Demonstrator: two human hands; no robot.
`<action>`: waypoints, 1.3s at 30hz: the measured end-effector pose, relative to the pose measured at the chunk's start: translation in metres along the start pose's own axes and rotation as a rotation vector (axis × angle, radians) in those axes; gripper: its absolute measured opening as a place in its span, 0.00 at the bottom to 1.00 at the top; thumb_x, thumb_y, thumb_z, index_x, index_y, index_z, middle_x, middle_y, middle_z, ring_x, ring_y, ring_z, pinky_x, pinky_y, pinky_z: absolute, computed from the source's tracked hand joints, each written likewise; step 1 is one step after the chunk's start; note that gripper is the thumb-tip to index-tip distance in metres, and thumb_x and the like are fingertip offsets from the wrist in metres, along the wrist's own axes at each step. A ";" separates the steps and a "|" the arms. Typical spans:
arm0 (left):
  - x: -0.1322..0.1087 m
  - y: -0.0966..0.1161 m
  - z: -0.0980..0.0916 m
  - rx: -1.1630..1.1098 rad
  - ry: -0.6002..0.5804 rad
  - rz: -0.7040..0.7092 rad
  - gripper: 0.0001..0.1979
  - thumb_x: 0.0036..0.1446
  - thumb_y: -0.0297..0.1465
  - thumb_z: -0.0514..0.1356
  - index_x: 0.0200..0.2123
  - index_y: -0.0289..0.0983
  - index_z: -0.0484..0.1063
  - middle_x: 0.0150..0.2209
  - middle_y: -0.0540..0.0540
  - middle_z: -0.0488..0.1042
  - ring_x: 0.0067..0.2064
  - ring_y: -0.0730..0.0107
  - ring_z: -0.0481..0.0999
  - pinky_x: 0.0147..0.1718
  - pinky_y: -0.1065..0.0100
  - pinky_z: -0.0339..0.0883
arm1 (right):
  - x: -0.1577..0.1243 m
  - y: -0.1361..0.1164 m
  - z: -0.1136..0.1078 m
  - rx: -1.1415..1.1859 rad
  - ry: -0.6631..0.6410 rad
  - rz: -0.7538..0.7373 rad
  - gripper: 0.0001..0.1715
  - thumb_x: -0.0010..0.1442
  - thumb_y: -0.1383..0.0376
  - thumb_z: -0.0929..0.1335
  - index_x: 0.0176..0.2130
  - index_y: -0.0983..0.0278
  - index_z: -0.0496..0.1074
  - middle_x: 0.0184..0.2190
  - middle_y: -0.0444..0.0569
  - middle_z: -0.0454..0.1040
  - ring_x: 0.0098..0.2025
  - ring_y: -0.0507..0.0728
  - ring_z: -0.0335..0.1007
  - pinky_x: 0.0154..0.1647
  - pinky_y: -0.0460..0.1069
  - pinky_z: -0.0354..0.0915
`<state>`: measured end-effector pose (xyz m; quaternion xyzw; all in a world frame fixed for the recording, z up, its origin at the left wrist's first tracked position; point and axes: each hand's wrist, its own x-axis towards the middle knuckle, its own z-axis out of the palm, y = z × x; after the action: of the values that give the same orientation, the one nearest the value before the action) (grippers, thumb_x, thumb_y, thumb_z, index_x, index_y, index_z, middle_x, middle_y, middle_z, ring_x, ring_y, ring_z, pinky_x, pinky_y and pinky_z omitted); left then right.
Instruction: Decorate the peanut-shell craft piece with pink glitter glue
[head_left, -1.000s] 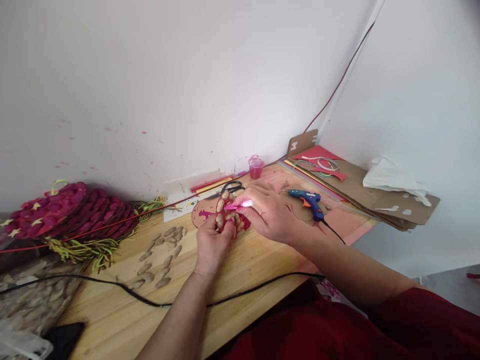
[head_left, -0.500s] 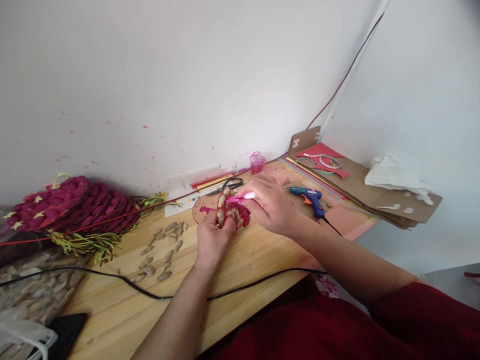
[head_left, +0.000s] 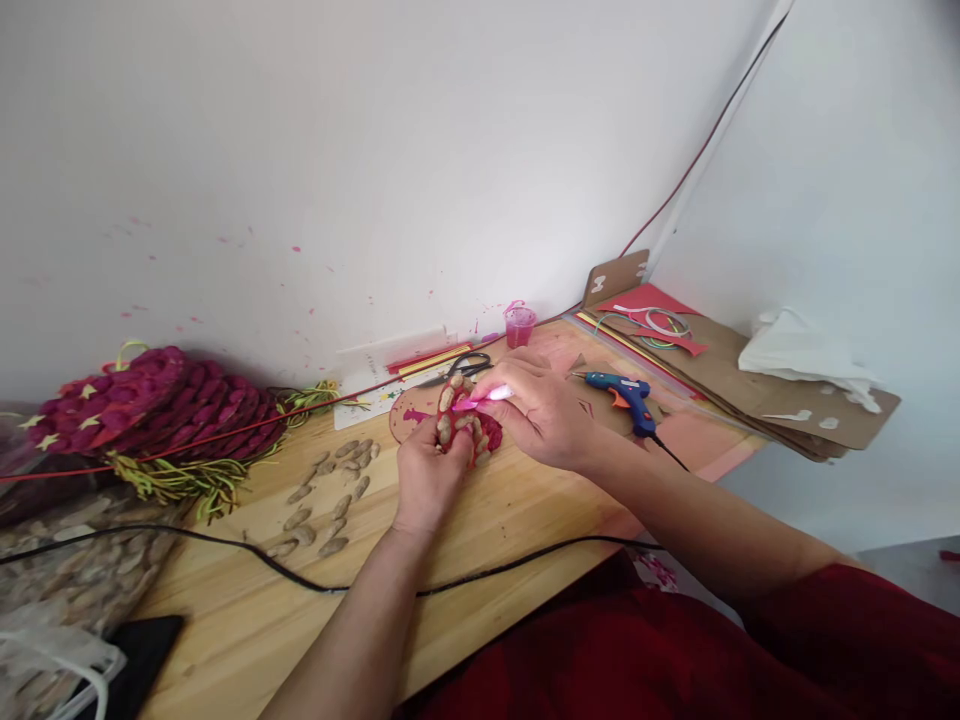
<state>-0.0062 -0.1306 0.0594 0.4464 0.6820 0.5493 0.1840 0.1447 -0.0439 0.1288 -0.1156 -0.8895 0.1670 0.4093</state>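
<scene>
My left hand (head_left: 426, 478) is closed on a red round piece covered with peanut shells (head_left: 463, 426), holding it just above the wooden table (head_left: 480, 520). My right hand (head_left: 536, 410) pinches a thin pink brush (head_left: 486, 398) whose tip touches the top of that piece. Several loose peanut shells (head_left: 330, 495) lie on the table to the left of my left hand.
A blue glue gun (head_left: 624, 395) lies right of my hands, its black cable (head_left: 322, 580) crossing the table front. Black scissors (head_left: 463, 366), a small pink cup (head_left: 519, 325), a magenta peanut-shell wreath (head_left: 150, 405), cardboard sheets (head_left: 750, 385) and a bag of peanuts (head_left: 67, 580) surround them.
The view has shifted slightly. Both hands stay on the red piece, and the brush has barely moved across its top.
</scene>
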 end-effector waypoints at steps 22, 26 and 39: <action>0.002 0.011 -0.002 -0.029 0.021 -0.122 0.10 0.46 0.36 0.61 0.19 0.41 0.64 0.17 0.54 0.60 0.22 0.73 0.57 0.22 0.69 0.54 | -0.002 0.000 -0.001 -0.106 0.010 -0.023 0.05 0.68 0.66 0.67 0.39 0.60 0.73 0.35 0.47 0.79 0.41 0.59 0.69 0.47 0.56 0.61; 0.001 0.010 -0.003 -0.004 0.027 -0.089 0.12 0.46 0.36 0.60 0.18 0.42 0.59 0.17 0.55 0.57 0.22 0.73 0.56 0.22 0.69 0.52 | -0.004 -0.001 0.001 -0.072 -0.019 -0.015 0.05 0.68 0.67 0.67 0.40 0.60 0.74 0.37 0.47 0.79 0.42 0.59 0.70 0.48 0.55 0.61; -0.001 0.011 -0.003 0.033 0.028 -0.056 0.11 0.47 0.36 0.60 0.19 0.41 0.62 0.18 0.54 0.59 0.22 0.72 0.57 0.23 0.67 0.53 | -0.004 0.001 0.000 -0.106 0.034 -0.017 0.04 0.68 0.67 0.67 0.40 0.61 0.74 0.35 0.48 0.79 0.42 0.59 0.71 0.47 0.56 0.62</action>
<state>-0.0040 -0.1331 0.0702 0.4224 0.7056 0.5390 0.1821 0.1472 -0.0449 0.1254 -0.1327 -0.8909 0.1142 0.4191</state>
